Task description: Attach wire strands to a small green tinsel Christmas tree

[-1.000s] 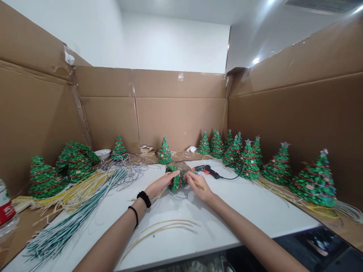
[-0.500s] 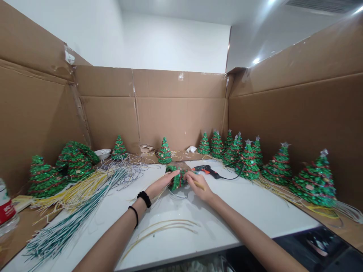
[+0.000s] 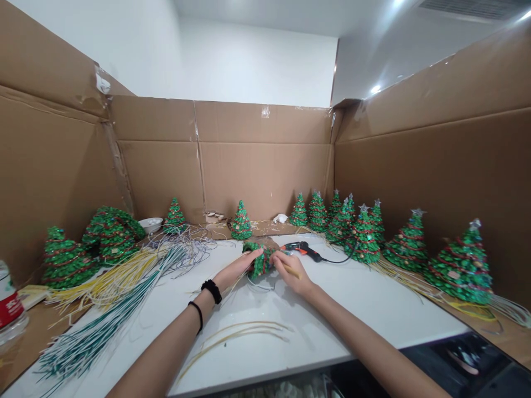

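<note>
A small green sequinned Christmas tree (image 3: 259, 262) lies on its side on the white table (image 3: 365, 298), held between both hands. My left hand (image 3: 237, 269) grips its left side; two black bands circle that wrist. My right hand (image 3: 290, 272) presses the tree's right side and also pinches a thin yellow stick (image 3: 291, 271). Thin wires trail from under the tree.
A black and orange glue gun (image 3: 305, 250) lies just behind my hands. Finished trees (image 3: 409, 243) line the right cardboard wall; more trees (image 3: 66, 262) stand at left. Yellow (image 3: 112, 279) and green-white wire bundles (image 3: 99, 326) cover the left side. A bottle (image 3: 8, 309) is far left.
</note>
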`<action>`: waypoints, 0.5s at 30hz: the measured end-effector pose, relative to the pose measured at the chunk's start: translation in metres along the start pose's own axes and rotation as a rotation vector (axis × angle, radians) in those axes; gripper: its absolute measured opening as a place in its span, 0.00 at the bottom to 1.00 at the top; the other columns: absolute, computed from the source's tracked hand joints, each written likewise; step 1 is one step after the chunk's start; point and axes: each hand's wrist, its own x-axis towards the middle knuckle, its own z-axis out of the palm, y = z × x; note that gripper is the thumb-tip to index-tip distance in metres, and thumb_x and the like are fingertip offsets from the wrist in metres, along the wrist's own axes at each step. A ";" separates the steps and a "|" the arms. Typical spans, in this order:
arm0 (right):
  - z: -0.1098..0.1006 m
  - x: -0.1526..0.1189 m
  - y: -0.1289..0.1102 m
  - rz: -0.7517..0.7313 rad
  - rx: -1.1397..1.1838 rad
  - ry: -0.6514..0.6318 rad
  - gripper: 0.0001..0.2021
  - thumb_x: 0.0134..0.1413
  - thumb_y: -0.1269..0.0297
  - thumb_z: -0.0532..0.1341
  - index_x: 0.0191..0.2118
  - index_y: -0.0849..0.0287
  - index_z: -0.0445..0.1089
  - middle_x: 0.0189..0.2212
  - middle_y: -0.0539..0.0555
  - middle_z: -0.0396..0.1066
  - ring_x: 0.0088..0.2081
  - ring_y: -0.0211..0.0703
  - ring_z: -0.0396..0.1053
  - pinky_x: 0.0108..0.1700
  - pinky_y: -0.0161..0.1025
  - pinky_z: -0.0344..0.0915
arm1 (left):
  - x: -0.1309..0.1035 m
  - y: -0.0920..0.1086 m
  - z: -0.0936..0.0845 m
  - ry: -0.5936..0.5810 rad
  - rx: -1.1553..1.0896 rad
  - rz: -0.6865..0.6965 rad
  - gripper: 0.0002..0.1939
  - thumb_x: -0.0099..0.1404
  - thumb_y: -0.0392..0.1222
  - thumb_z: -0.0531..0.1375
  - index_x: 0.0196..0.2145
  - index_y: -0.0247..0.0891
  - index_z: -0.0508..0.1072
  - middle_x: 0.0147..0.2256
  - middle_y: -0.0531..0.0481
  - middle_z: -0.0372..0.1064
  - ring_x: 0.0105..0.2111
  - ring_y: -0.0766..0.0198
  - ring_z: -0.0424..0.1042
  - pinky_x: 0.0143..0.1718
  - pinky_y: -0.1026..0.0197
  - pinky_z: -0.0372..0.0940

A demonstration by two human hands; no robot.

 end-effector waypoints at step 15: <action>0.001 0.000 0.002 -0.009 -0.002 0.005 0.15 0.60 0.61 0.45 0.29 0.58 0.64 0.20 0.48 0.64 0.22 0.34 0.61 0.27 0.30 0.55 | 0.000 0.000 0.000 0.002 0.027 -0.004 0.24 0.60 0.57 0.55 0.46 0.37 0.72 0.42 0.47 0.73 0.44 0.59 0.68 0.50 0.57 0.58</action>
